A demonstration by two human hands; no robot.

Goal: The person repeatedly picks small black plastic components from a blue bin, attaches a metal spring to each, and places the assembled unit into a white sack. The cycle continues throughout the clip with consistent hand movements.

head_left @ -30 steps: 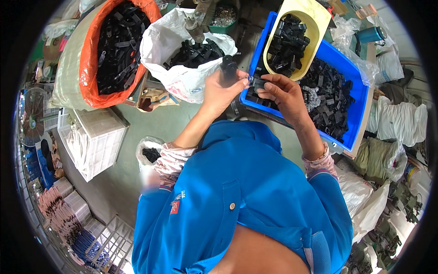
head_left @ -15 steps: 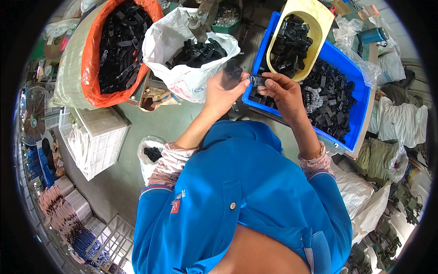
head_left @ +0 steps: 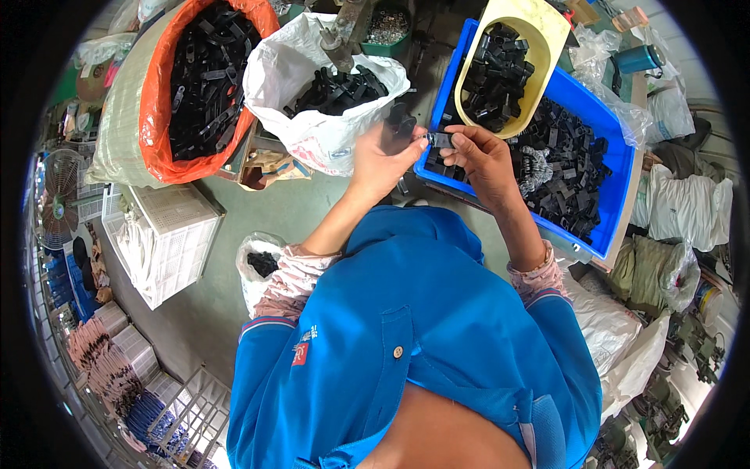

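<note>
Nearest, on the left, a small white bag (head_left: 250, 288) of black pieces (head_left: 262, 263) stands on the floor (head_left: 234, 211). Farther off, a small black piece (head_left: 441, 141) lies with its long axis left to right, its right end pinched in the narrow-set fingers of the right hand (head_left: 491, 156), its left end pointing at the left hand (head_left: 379, 162), whose fingers wrap a larger dark part (head_left: 401, 123) that points roughly toward the far side, its exact tilt hard to tell. Beyond, a white sack (head_left: 312, 146) stands left, and right, a blue bin (head_left: 622, 168) bears a yellow tub (head_left: 548, 39).
</note>
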